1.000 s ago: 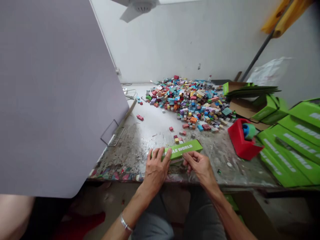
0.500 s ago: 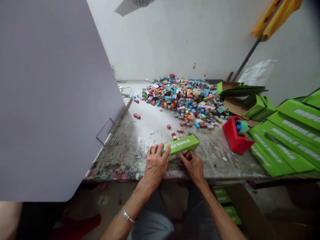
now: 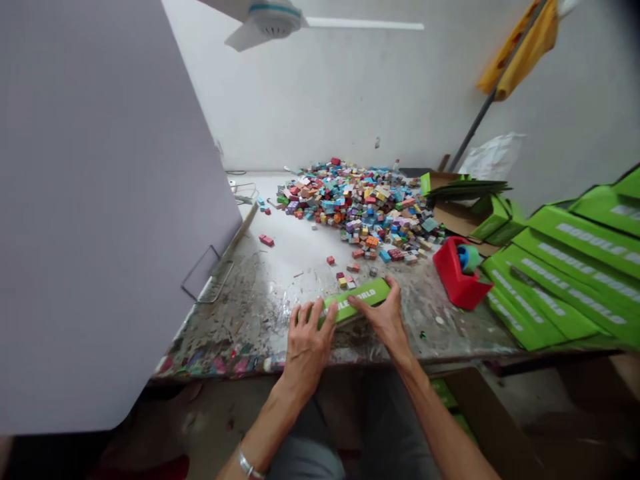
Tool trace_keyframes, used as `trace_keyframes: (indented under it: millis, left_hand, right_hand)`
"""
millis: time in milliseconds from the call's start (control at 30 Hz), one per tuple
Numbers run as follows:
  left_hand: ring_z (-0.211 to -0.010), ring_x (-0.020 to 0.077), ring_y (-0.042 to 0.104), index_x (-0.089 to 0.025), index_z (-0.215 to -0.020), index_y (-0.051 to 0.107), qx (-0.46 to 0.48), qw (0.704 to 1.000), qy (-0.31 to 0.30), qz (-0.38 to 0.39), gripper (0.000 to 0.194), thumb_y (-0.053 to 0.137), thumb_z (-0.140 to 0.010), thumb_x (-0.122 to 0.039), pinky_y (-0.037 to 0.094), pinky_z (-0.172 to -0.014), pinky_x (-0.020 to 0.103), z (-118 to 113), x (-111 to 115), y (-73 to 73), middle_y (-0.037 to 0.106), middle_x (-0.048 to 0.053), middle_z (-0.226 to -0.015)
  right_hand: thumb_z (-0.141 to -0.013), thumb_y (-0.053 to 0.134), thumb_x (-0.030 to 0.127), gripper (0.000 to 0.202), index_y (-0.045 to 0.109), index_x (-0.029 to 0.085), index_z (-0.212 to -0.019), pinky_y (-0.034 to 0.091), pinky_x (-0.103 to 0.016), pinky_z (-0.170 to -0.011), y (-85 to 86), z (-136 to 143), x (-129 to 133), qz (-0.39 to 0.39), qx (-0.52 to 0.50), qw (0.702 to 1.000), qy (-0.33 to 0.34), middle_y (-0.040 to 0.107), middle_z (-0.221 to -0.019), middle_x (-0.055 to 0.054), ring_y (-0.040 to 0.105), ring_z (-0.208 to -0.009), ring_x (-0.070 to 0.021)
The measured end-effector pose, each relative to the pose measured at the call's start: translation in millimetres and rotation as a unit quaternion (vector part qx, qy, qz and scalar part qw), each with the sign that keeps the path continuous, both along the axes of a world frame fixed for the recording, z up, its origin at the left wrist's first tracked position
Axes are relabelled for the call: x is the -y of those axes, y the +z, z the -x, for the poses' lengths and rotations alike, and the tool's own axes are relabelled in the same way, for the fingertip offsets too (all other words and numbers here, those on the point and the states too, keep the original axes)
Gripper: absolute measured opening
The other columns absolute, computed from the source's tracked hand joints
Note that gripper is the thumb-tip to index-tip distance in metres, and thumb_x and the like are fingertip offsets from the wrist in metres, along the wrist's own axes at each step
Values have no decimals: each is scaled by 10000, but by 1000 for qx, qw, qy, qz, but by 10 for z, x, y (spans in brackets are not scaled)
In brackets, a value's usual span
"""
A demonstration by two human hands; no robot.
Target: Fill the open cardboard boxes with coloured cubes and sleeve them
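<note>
A long green carton point(image 3: 369, 291) with white lettering lies on the worktable near its front edge, slightly slanted. My left hand point(image 3: 311, 333) is closed over the carton's left end, fingers on top. At the right end my right hand point(image 3: 387, 319) grips the same carton, thumb on the lettered face and fingers round the far end. A few small toy building bricks point(image 3: 346, 281) lie just behind it.
A large heap of coloured bricks point(image 3: 355, 200) covers the back of the table. A red tape dispenser point(image 3: 460, 277) stands right, beside stacked green cartons point(image 3: 565, 267). A grey panel point(image 3: 110, 200) blocks the left; an open cardboard box point(image 3: 485, 413) sits below.
My right hand has moved from the carton's front side up onto its top and right end. The left hand stays on the left end. The whole view has shifted a little.
</note>
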State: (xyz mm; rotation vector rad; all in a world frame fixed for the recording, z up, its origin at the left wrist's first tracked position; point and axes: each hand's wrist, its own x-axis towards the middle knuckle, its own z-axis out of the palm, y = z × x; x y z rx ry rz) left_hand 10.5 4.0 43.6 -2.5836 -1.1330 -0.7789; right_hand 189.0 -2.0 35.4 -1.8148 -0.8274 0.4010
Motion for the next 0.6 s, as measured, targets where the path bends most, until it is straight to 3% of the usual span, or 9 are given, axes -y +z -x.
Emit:
trace_keyframes:
  millis: [200, 367, 500, 600]
  left_hand:
    - [-989, 267, 531, -153, -1279, 491, -8, 1000, -23, -5, 387, 509, -895, -198, 461, -871, 425, 38, 52, 26, 603, 120, -1154]
    - [-882, 250, 572, -108, -1335, 408, -59, 996, -55, 31, 465, 455, -903, -271, 484, -743, 353, 179, -111, 40, 631, 109, -1036]
    - [-932, 245, 603, -166, -1320, 419, -74, 988, -127, 42, 436, 430, -895, -264, 493, -731, 329, 350, -328, -91, 651, 88, -1067]
    - [-959, 242, 607, -182, -1427, 299, -69, 975, -206, 38, 582, 463, -880, -297, 502, -739, 317, 458, -461, -261, 669, 73, -1091]
  right_hand:
    - [-499, 776, 597, 1026, 340, 152, -1314, 406, -429, -964, 74, -10, -19, 7, -74, 996, -44, 509, -1272, -174, 487, -1166, -319]
    - [-612, 720, 599, 892, 348, 156, -1290, 438, -384, -922, 90, -31, 48, 14, -118, 992, -46, 538, -1239, -158, 548, -1082, -275]
    - [-652, 695, 594, 733, 450, 171, -1198, 466, -364, -845, 139, -59, 124, 43, -105, 993, -24, 602, -1135, -112, 579, -987, -251]
    - [-712, 659, 566, 572, 506, 176, -1102, 474, -335, -773, 171, -111, 253, 47, -91, 995, 6, 641, -980, -68, 594, -884, -219]
